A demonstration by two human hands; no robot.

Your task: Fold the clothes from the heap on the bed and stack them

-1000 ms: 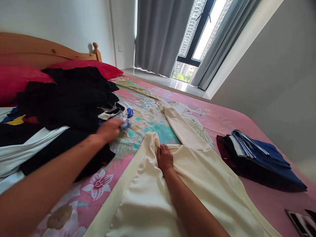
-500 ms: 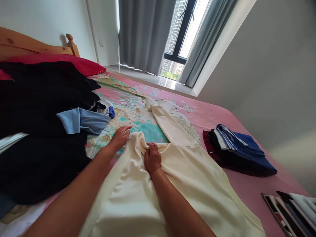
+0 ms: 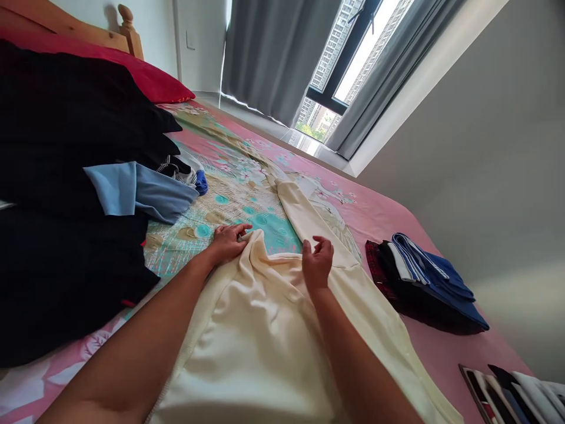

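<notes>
A cream long-sleeved top [image 3: 265, 330] lies spread over the near part of the bed, one sleeve [image 3: 304, 212] stretched out toward the window. At its upper left edge my left hand [image 3: 228, 241] pinches the fabric, which stands up in a small fold beside the thumb. My right hand [image 3: 318, 262] is raised just over the neckline by the sleeve, fingers parted and slightly curled, holding nothing. Wrinkles run down the top between my two forearms.
Left of the top lie black clothes [image 3: 66, 253], a light blue garment [image 3: 145, 191] and a red pillow [image 3: 145, 73]. On the right are a folded stack [image 3: 432, 282] of dark and blue clothes and a row of folded garments [image 3: 512, 388]. A floral sheet [image 3: 229, 200] covers the bed.
My right hand has let go of the neckline and moved right, lifting off the cloth. My left hand has moved slightly right onto the garment's edge. The view has tilted somewhat.
</notes>
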